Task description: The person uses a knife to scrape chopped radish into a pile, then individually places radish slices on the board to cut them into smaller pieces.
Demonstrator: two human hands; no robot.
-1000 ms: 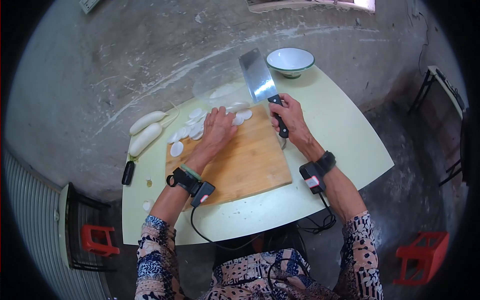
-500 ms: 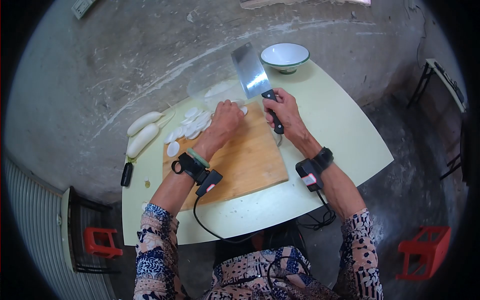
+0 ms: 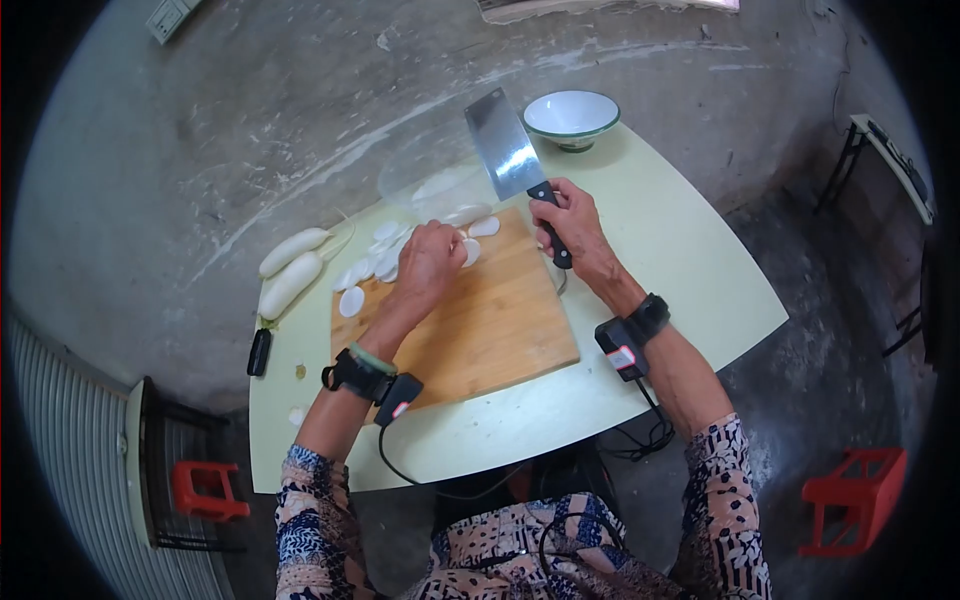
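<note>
My right hand (image 3: 575,228) is wrapped around the black handle of a cleaver (image 3: 505,145), its broad blade raised and pointing away from me above the table. Over the far left part of a wooden cutting board (image 3: 490,320), my left hand (image 3: 432,260) is closed, with a white radish slice (image 3: 471,252) at its fingertips. Thin white radish slices (image 3: 352,300) lie in a loose pile left of that hand, partly hidden by it. Another slice (image 3: 485,227) rests by the board's far edge. Just beyond stands a clear plastic container (image 3: 400,185) with white pieces in it.
Two whole white radishes (image 3: 292,285) lie left of the board, near a small black object (image 3: 259,352). A white bowl with a green rim (image 3: 572,112) stands at the back of the pale table (image 3: 680,260). Red stools (image 3: 855,500) are on the floor either side.
My left hand has drawn back toward me and slightly left, from the board's far edge. More slices show near that edge. My right hand and the cleaver have hardly moved.
</note>
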